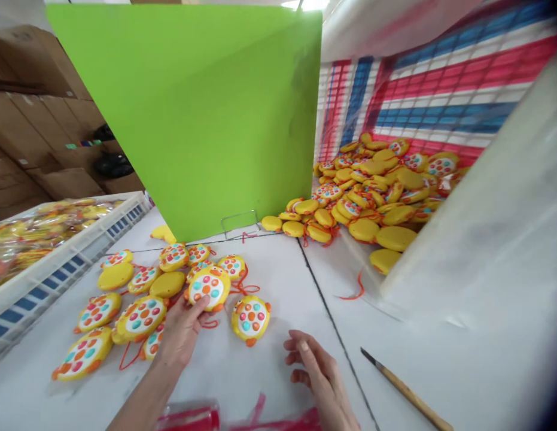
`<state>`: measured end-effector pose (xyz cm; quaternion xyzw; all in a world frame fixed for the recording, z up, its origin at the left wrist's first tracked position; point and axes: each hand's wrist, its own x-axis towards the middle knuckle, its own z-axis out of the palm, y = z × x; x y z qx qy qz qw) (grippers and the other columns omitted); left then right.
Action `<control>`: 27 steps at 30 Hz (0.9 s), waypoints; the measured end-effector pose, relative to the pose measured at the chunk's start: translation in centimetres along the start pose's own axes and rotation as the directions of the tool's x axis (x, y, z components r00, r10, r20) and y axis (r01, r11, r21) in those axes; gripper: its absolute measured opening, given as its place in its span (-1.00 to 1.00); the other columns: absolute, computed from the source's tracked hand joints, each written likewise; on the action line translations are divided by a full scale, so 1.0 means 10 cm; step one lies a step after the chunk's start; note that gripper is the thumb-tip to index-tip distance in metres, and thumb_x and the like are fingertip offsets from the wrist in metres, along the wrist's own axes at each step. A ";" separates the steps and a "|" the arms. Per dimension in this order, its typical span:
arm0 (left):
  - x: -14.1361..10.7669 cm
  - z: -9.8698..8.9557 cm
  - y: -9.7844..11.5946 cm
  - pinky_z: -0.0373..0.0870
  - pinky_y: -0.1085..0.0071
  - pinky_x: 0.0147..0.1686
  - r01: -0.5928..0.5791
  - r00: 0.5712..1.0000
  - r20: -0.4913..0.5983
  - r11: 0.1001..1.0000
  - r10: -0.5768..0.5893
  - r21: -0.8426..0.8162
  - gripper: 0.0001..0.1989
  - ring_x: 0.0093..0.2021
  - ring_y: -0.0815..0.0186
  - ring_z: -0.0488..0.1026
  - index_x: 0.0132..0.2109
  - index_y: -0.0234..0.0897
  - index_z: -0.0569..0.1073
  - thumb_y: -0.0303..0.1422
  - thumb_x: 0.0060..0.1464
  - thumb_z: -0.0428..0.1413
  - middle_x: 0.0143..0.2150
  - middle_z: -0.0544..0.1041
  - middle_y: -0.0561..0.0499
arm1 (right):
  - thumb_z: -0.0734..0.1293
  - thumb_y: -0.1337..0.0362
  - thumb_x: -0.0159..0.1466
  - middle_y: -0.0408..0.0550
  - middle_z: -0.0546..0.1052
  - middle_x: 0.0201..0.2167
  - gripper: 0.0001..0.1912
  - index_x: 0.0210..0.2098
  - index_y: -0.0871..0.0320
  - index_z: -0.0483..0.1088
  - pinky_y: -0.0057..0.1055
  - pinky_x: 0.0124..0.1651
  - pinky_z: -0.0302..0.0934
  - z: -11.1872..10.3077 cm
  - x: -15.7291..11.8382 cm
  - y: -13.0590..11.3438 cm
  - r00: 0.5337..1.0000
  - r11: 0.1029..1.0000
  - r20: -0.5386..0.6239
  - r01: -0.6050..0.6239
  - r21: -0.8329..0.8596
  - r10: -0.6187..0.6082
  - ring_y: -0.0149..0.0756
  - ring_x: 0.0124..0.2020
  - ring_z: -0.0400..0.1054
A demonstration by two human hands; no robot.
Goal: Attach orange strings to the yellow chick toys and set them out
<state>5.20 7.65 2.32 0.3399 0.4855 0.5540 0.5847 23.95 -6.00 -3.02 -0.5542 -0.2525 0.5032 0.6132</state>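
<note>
My left hand (180,336) grips a yellow duck-shaped toy (215,280), its white belly dotted with coloured round bumps facing up. Just right of it, another duck toy (250,318) lies belly up on the table, with red cord near it. My right hand (317,372) hovers over the table to the right of that toy, holding nothing, with its fingers apart and a little curled. Left of my left hand several similar toys (141,317) lie together, some belly up and some showing plain yellow backs.
A green panel (206,120) stands behind. At right, a heap of duck toys (372,185) spills from a striped-lined enclosure. A wooden-handled tool with a dark blade (404,386) lies at front right. A white crate (81,245) holds bagged toys. Red plastic (191,418) lies at the front edge.
</note>
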 end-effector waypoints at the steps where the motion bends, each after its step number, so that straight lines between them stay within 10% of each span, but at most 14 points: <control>1: -0.03 0.02 -0.02 0.47 0.51 -0.42 0.003 1.000 0.015 1.000 -0.003 0.002 -0.58 -0.28 0.30 0.50 -0.18 -0.25 0.42 -0.44 -0.27 0.31 -0.28 0.55 0.06 | 0.28 -0.16 0.10 0.08 0.51 -0.31 -0.44 -0.19 0.20 0.45 -0.43 -0.44 0.27 -0.01 0.00 0.00 1.000 1.000 -0.002 -0.002 0.003 0.002 -0.24 -0.35 0.35; 27: -0.42 0.24 -0.38 0.41 0.26 -0.09 0.033 0.994 0.102 0.997 -0.040 0.066 -0.25 -0.02 0.06 0.43 0.11 -0.23 0.20 -0.27 -0.24 0.32 -0.03 0.49 -0.15 | 0.37 -0.17 -0.02 0.02 0.52 -0.47 -0.46 -0.34 0.18 0.53 -0.45 -0.52 0.21 0.05 0.02 0.00 0.998 0.998 -0.054 -0.043 0.036 0.045 -0.26 -0.47 0.35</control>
